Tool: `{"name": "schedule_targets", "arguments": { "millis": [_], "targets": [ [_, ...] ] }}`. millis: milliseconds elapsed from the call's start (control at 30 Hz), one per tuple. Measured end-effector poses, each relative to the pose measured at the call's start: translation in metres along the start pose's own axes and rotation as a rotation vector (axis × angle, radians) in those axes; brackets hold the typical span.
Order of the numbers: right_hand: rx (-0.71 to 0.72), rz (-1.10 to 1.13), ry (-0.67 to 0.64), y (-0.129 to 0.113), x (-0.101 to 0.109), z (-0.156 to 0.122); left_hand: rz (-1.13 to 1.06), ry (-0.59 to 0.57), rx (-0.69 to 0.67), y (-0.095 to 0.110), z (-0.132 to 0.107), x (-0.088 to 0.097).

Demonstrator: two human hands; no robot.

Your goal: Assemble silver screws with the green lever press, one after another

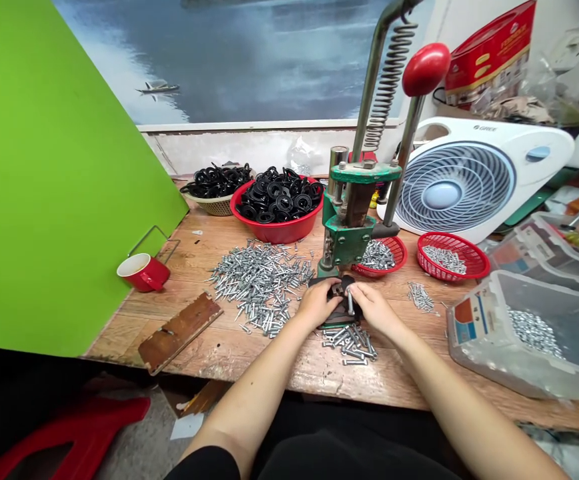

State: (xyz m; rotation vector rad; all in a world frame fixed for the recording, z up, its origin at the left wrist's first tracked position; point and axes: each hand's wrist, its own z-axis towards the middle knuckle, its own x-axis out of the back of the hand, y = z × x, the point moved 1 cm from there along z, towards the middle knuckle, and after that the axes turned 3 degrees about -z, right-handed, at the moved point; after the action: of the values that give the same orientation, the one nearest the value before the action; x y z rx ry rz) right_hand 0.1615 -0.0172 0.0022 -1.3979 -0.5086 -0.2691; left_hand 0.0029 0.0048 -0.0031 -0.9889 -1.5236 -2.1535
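Observation:
A green hand press (350, 240) with a red-knobbed lever (425, 70) stands on the wooden table in front of me. At its base, my right hand (372, 308) pinches a silver bolt (351, 303), which points down toward me. Beside it, my left hand (319, 303) has its fingers curled in at the dark base, thumb and fingertips close together; what they hold is hidden. Several loose bolts (352, 343) lie just below both hands. A large heap of silver bolts (264, 280) spreads to the left of the press.
Behind the heap are a red bowl of black rings (278, 230) and a beige basket (217, 203). Red baskets (477, 261) of small hardware, a fan (444, 193) and clear bins (489, 363) stand to the right. A red mug (142, 275) and a wooden board (179, 331) lie left.

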Motion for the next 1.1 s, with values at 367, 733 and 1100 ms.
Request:
{"name": "schedule_targets", "arguments": {
  "millis": [367,733,1100],
  "targets": [
    [0.068,-0.688,0.121,0.0,0.047,0.024,-0.05,-0.035,0.012,-0.002,0.001,0.003],
    [-0.181,-0.81,-0.173,0.057,0.073,0.13,-0.094,-0.06,0.007,-0.001,-0.001,0.007],
    [-0.258,-0.798,-0.147,0.064,0.078,0.128,-0.017,-0.018,-0.063,-0.006,-0.013,0.033]
  ]
}}
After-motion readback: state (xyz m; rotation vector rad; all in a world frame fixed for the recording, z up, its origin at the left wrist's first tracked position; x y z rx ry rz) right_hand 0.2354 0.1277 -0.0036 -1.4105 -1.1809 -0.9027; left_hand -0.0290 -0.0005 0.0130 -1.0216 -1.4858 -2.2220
